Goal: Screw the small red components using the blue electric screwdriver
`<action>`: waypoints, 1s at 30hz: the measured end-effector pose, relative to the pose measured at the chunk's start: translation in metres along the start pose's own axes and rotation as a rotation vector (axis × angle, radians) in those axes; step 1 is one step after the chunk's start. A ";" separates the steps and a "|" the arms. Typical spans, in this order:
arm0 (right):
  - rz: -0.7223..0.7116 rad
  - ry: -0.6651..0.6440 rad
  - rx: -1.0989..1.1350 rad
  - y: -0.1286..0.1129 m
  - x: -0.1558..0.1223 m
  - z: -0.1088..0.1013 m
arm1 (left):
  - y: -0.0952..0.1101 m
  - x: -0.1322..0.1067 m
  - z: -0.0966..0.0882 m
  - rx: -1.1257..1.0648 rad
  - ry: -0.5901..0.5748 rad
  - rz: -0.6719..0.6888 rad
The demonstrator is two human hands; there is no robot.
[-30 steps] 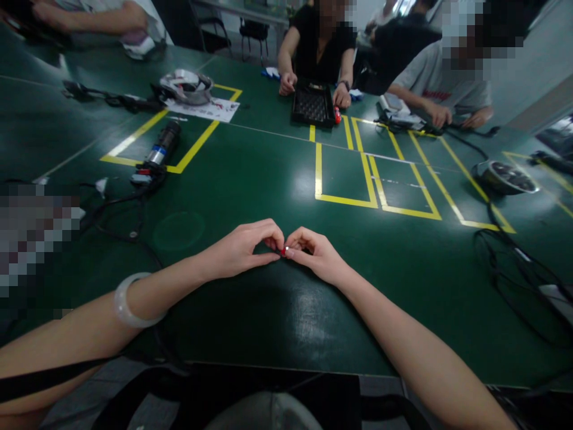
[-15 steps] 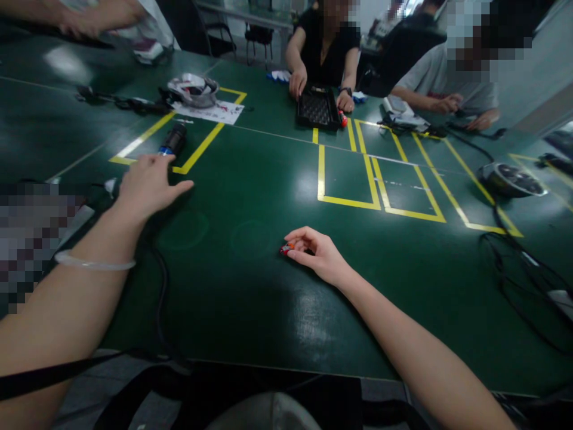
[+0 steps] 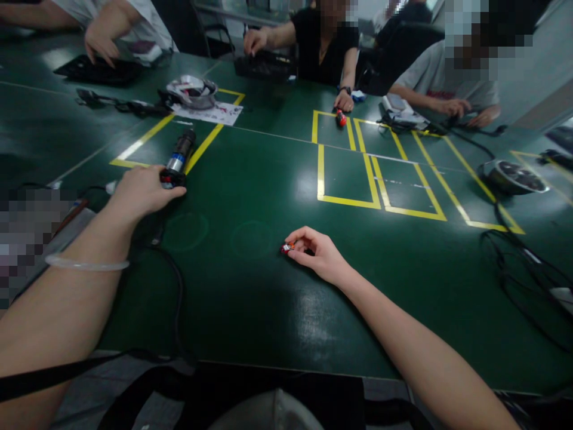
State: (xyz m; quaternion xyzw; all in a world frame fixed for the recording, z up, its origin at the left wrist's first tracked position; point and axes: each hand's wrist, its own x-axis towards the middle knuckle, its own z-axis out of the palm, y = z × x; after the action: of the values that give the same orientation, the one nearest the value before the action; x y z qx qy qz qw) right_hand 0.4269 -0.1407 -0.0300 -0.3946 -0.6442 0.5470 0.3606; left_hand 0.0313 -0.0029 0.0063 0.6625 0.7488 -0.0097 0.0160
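Seen from the head camera, the left hand [image 3: 142,192], which half a second earlier hovered open over the dark green tabletop [image 3: 250,298], has closed over the near end of a black cylindrical power tool with a silver and blue band [image 3: 178,159], and the tool's barrel has swung up to lie across the yellow tape line [image 3: 203,143]. The right hand [image 3: 316,251] has not moved: its thumb and curled fingers stay pinched on a small red and white plastic part [image 3: 285,247] resting on the table just left of the knuckles, near the middle of the near edge. A clear smooth bangle [image 3: 85,263] rings the left wrist, and a black cable [image 3: 176,292] loops beneath that arm. Across the glossy table, a co-worker's hand [image 3: 344,101] rests by a small red piece [image 3: 341,118] inside the taped yellow rectangles, where a black tray stood before.
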 end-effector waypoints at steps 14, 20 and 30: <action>0.006 0.055 0.003 0.005 0.002 0.001 | 0.126 -0.096 0.007 -0.171 -0.050 0.449; -0.047 0.074 -0.106 0.004 0.000 0.003 | 0.152 -0.131 0.004 -0.076 -0.075 0.622; -0.222 0.056 -0.387 0.000 -0.001 0.005 | 0.156 -0.139 0.001 0.065 -0.038 0.713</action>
State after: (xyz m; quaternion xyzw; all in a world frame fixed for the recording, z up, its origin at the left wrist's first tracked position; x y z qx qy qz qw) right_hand 0.4229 -0.1437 -0.0310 -0.3981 -0.7663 0.3591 0.3542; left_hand 0.2029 -0.1222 0.0112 0.8820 0.4694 -0.0395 0.0112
